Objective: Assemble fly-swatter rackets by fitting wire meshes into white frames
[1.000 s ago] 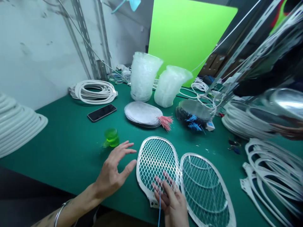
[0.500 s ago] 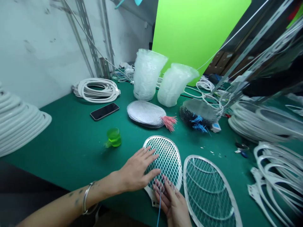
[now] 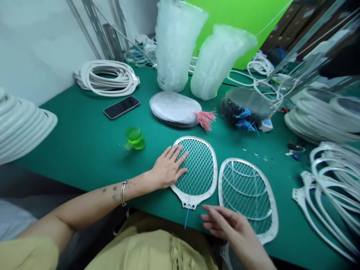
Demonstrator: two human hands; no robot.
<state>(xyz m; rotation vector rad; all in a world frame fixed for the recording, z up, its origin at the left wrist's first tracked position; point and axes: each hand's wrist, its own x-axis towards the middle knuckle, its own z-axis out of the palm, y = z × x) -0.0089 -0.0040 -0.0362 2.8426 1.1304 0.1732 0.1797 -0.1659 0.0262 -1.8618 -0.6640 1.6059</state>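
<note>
My left hand lies spread and flat on the left side of a white racket frame, the head of an electric swatter by its look, fitted with a diamond metal mesh. A thin blue wire runs from the mesh past the holed tab at the near end. Right of that tab, my right hand is held in the air with loosely bent fingers, and nothing shows in it. It partly covers a second white frame with mesh and curved white ribs.
Farther back lie stacked mesh sheets with pink wires and dark mesh sheets with blue wires. A phone and a green cup are on the left. Stacked white frames crowd the right; wrapped bundles stand behind.
My right hand has come away from the wire and mesh, moving right and toward me. My left hand has settled flat on the frame's left side. The view has tilted downward.
</note>
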